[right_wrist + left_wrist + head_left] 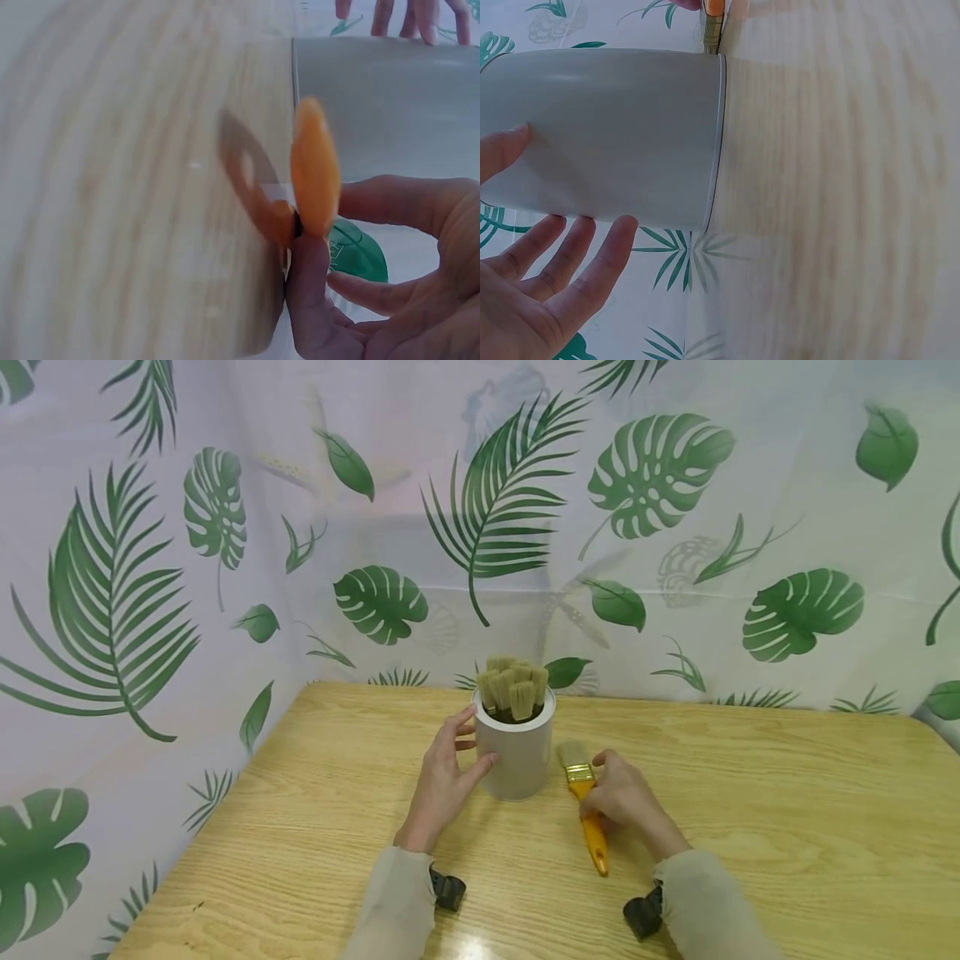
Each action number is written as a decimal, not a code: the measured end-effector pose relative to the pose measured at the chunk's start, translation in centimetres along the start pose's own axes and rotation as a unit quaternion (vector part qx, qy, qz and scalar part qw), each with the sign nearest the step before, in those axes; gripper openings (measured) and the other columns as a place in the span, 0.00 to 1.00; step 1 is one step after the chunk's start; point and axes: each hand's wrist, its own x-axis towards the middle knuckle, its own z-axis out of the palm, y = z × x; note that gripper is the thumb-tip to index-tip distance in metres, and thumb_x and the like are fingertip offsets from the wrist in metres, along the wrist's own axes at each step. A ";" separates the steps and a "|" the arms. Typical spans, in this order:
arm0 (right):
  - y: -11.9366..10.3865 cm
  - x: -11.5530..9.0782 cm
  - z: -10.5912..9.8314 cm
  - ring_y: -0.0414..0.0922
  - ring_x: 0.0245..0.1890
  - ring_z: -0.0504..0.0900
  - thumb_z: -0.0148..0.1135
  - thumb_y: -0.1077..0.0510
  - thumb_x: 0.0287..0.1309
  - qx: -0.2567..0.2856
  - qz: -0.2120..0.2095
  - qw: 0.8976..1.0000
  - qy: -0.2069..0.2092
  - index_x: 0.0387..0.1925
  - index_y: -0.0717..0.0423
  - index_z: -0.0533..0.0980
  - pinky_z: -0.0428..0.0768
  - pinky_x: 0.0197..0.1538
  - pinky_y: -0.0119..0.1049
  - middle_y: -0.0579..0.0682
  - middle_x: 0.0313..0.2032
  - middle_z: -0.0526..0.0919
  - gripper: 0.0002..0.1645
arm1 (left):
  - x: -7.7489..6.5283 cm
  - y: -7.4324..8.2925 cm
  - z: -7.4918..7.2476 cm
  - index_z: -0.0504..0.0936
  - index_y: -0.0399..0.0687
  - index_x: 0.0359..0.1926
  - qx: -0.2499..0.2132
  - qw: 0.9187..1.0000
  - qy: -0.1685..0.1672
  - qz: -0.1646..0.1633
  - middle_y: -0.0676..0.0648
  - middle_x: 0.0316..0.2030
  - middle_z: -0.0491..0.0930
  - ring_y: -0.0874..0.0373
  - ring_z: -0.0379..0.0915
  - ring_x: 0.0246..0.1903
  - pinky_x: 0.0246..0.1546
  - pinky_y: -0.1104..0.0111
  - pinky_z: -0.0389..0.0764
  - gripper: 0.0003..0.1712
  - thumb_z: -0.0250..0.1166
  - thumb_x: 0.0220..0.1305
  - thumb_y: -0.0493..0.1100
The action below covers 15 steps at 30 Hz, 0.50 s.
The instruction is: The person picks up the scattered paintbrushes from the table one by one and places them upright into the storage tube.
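Note:
A light grey cylindrical can [517,764] stands upright on the table, with several paintbrushes [513,681] in it, bristles up. My left hand [442,781] holds the can at its left side, the thumb on its front and the fingers along its far left. To the right of the can, my right hand [628,795] grips a paintbrush [595,843] with an orange handle, gold ferrule and pale bristles. Its bristles point away from me and its handle end towards me. In the right wrist view, the handle [313,169] rises between thumb and fingers close to the tabletop.
The wooden table [787,827] meets a white curtain [480,527] printed with green leaves at its back and left. A small black device [448,890] sits at the left wrist, and another [645,914] at the right.

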 end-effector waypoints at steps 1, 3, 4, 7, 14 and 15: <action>0.1 0.0 -0.1 0.49 0.26 0.78 0.70 0.73 0.41 0.010 0.003 1.000 -0.005 0.62 0.75 0.60 0.84 0.25 0.36 0.65 0.41 0.77 0.45 | 0.0 0.0 0.0 0.64 0.39 0.70 0.002 1.000 0.000 -0.001 0.33 0.59 0.74 0.35 0.76 0.53 0.54 0.42 0.79 0.36 0.70 0.65 0.32; 0.2 0.0 -0.3 0.49 0.28 0.78 0.70 0.74 0.42 0.026 0.009 1.000 -0.013 0.63 0.75 0.60 0.85 0.27 0.37 0.66 0.41 0.78 0.45 | 0.0 0.0 0.0 0.64 0.40 0.70 0.003 1.000 0.000 -0.002 0.33 0.59 0.74 0.35 0.77 0.53 0.53 0.42 0.80 0.36 0.70 0.65 0.32; 0.2 0.0 -0.4 0.49 0.28 0.79 0.70 0.74 0.42 0.033 0.011 0.999 -0.016 0.63 0.75 0.60 0.85 0.28 0.38 0.66 0.42 0.78 0.45 | 0.0 0.0 0.0 0.64 0.40 0.71 0.004 1.000 0.000 -0.002 0.33 0.59 0.74 0.35 0.77 0.53 0.53 0.41 0.80 0.36 0.70 0.65 0.32; 0.4 0.0 -0.7 0.47 0.28 0.80 0.71 0.73 0.43 0.047 0.016 0.998 -0.024 0.63 0.75 0.60 0.86 0.29 0.38 0.68 0.45 0.78 0.45 | 0.0 0.0 0.0 0.64 0.40 0.71 0.007 1.000 0.000 -0.003 0.34 0.58 0.74 0.36 0.77 0.53 0.52 0.41 0.80 0.36 0.70 0.65 0.33; 1.1 0.0 -1.2 0.44 0.24 0.80 0.71 0.74 0.45 0.094 0.016 0.995 -0.039 0.66 0.75 0.57 0.85 0.27 0.36 0.70 0.47 0.77 0.48 | 0.0 0.0 0.0 0.64 0.39 0.70 0.002 1.000 0.000 0.002 0.33 0.61 0.73 0.35 0.76 0.54 0.54 0.43 0.80 0.36 0.70 0.65 0.32; 1.2 -0.1 -1.3 0.43 0.24 0.80 0.71 0.75 0.46 0.105 0.012 0.994 -0.039 0.67 0.75 0.56 0.85 0.26 0.36 0.68 0.45 0.77 0.48 | 0.0 0.0 0.0 0.64 0.39 0.70 0.001 1.000 0.000 0.002 0.33 0.61 0.73 0.35 0.76 0.54 0.54 0.43 0.80 0.36 0.70 0.65 0.31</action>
